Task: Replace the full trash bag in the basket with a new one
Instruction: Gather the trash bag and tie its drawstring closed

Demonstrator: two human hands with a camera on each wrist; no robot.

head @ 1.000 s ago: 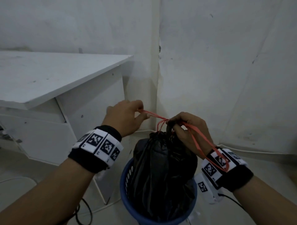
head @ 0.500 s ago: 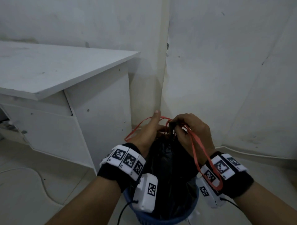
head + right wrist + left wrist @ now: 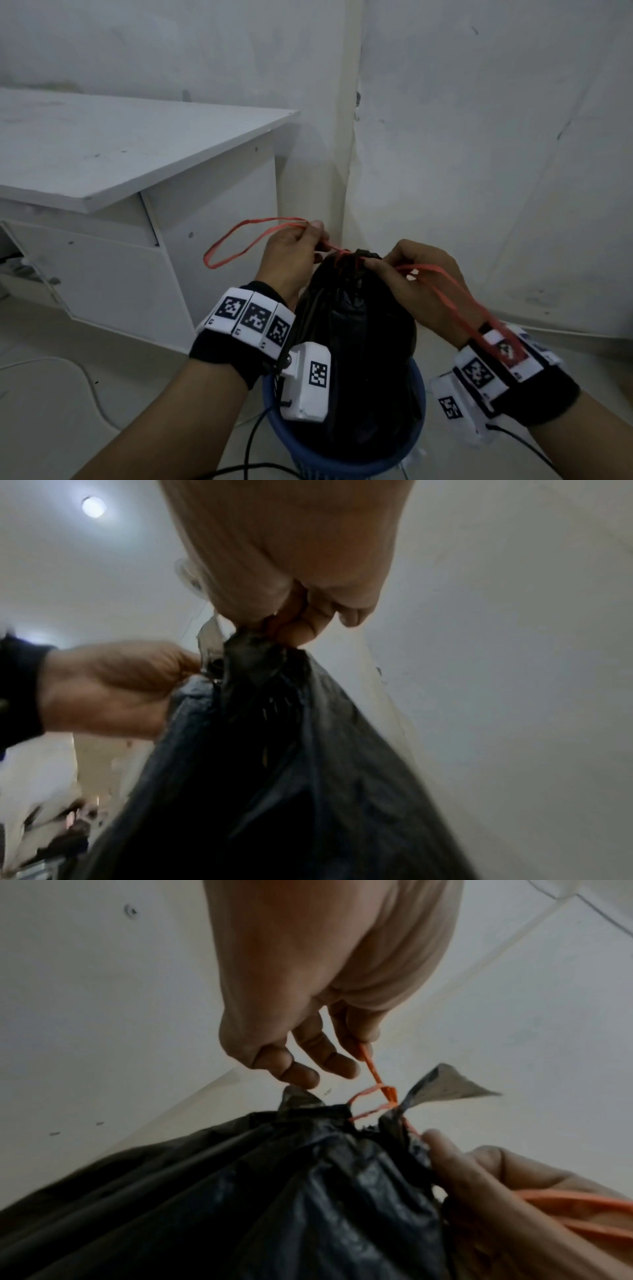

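Tying off full trash bag (image 3: 356, 329) in basket (image 3: 416, 435): left hand (image 3: 291, 253) pinches drawstring (image 3: 239, 240), right hand (image 3: 418, 284) clamps neck; pull snug, slowly

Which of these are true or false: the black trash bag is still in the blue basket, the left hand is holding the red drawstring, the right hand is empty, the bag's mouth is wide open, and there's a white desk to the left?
1. The black trash bag sits in the blue basket. True.
2. The left hand pinches the red drawstring. True.
3. The right hand is empty. False: it grips the gathered neck of the bag, and a drawstring loop runs over its wrist.
4. The bag's mouth is wide open. False: it is cinched shut at the top.
5. A white desk stands to the left. True.
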